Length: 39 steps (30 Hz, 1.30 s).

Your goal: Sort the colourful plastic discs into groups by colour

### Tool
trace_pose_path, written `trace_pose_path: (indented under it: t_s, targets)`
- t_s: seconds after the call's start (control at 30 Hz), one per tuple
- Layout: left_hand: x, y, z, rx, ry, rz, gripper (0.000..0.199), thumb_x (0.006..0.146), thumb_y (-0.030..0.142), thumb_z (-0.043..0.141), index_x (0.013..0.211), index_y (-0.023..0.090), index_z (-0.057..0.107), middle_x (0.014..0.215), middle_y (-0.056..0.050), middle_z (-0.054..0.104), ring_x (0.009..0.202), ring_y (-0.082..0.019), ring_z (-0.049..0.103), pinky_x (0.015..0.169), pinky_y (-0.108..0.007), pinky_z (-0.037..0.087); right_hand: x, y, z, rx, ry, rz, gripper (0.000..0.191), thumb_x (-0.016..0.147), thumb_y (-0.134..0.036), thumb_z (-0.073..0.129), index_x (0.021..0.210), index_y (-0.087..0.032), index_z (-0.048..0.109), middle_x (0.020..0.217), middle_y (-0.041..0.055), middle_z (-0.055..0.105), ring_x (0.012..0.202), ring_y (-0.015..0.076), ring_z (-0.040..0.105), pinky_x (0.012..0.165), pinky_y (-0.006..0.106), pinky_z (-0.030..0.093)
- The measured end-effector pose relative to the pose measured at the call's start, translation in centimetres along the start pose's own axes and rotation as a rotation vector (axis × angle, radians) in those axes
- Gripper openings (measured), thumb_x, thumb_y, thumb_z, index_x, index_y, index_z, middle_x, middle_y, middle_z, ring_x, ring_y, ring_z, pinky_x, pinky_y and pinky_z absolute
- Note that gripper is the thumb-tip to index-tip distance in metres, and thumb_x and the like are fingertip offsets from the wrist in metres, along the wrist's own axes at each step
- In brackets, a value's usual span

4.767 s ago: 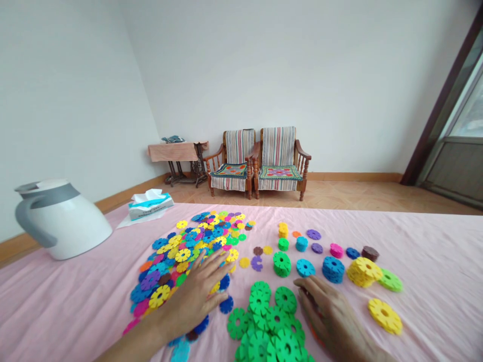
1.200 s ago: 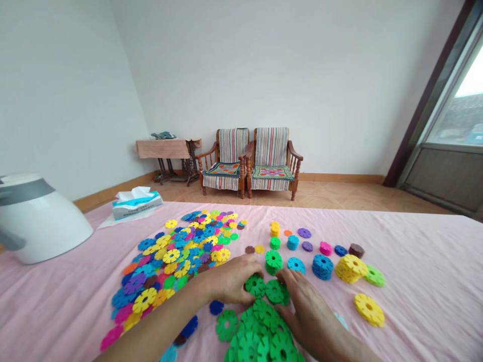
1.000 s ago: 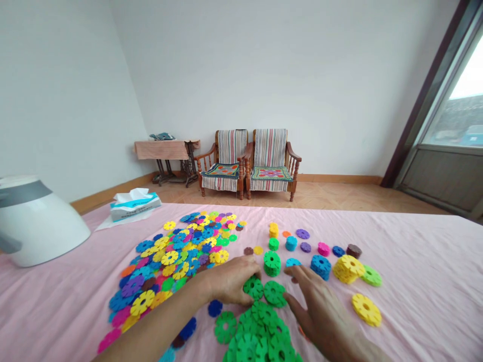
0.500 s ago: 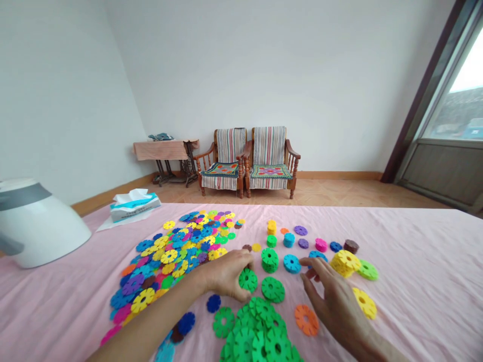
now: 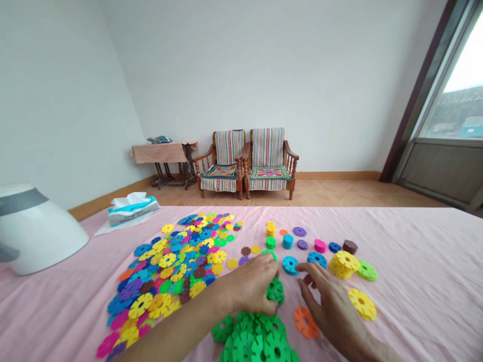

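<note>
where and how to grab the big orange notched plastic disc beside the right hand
Probably pinch the orange disc by its outer rim, from the left: it looks thin and flat on the pink cloth, and the right hand crowds its right edge.

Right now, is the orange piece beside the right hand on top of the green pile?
No, the orange piece lies on the pink cloth, just to the right of the green pile.

The left edge crops the pitcher [image 5: 43,239], the bottom edge the green pile [image 5: 251,344].
</note>
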<state>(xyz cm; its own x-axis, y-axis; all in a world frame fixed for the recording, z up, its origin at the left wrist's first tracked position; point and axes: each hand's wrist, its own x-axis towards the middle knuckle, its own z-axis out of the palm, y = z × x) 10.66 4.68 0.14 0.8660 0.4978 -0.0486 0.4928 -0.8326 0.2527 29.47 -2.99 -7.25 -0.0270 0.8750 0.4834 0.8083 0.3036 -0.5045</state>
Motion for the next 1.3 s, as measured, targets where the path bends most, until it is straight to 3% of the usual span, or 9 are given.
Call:
trace_pose_path:
  t_s: [0.2,0.37,0.47,0.53,0.7,1.1,1.3]
  targets:
    - [-0.4,-0.4,0.6,-0.051,0.012,-0.029,0.038,0.064,0.035,0.073,0.096,0.020,0.059,0.099,-0.005,0.057,0.098,-0.025,0.055,0.085,-0.032,0.046,-0.2,-1.2,-0.2,0.007,-0.045,-0.006,0.017,0.093,-0.024,0.041,0.107,-0.023,0.050,0.092,0.0042,0.062,0.080,0.0184,0.064,0.070,0.033,0.051]
    - [-2.2,-0.6,-0.1,-0.185,0.168,-0.144,0.051,0.062,0.040,0.078,0.107,0.022,0.062,0.103,-0.006,0.062,0.097,-0.025,0.058,0.083,-0.033,0.046,-0.4,-1.8,0.3,-0.002,-0.074,-0.023,0.019,0.089,-0.019,0.043,0.103,-0.021,0.056,0.090,0.0057,0.065,0.084,0.0205,0.064,0.075,0.036,0.051]
    - [-3.1,-0.8,0.4,-0.301,0.222,-0.250,0.035,0.066,0.030,0.076,0.098,0.020,0.066,0.088,-0.002,0.067,0.082,-0.020,0.062,0.071,-0.027,0.047,-0.6,-2.1,0.6,-0.019,-0.110,-0.038,0.025,0.083,-0.015,0.047,0.105,-0.022,0.057,0.089,0.0046,0.066,0.082,0.0204,0.064,0.072,0.034,0.052]
    - [-3.3,-0.9,1.1,-0.393,0.226,-0.276,0.024,0.070,0.023,0.071,0.094,0.020,0.067,0.078,0.000,0.068,0.073,-0.018,0.063,0.065,-0.024,0.046,-0.7,-2.4,0.6,-0.034,-0.137,-0.034,0.029,0.081,-0.014,0.047,0.106,-0.023,0.058,0.088,0.0036,0.067,0.082,0.0203,0.064,0.071,0.033,0.052]
    - [-3.0,-1.0,2.4,-0.570,0.245,-0.286,0.026,0.071,0.017,0.067,0.097,0.019,0.068,0.080,0.000,0.072,0.074,-0.017,0.067,0.063,-0.023,0.048,-1.0,-3.1,0.6,-0.051,-0.168,-0.029,0.028,0.084,-0.015,0.043,0.109,-0.022,0.055,0.088,0.0041,0.066,0.082,0.0210,0.063,0.072,0.036,0.050]
    - [-2.6,-1.1,2.8,-0.649,0.262,-0.343,0.025,0.069,0.016,0.065,0.094,0.016,0.068,0.080,-0.003,0.073,0.073,-0.017,0.068,0.063,-0.024,0.051,-0.9,-3.0,1.4,-0.001,-0.097,-0.053,0.024,0.085,-0.014,0.044,0.103,-0.023,0.057,0.086,0.0037,0.066,0.081,0.0212,0.063,0.070,0.034,0.051]
    - [-2.4,-1.9,3.4,-0.708,0.251,-0.357,0.028,0.068,0.017,0.066,0.096,0.014,0.066,0.081,-0.003,0.073,0.074,-0.017,0.067,0.064,-0.025,0.052,-0.8,-3.2,1.6,0.018,-0.121,-0.043,0.023,0.087,-0.015,0.042,0.104,-0.022,0.056,0.087,0.0044,0.066,0.083,0.0212,0.063,0.072,0.035,0.051]
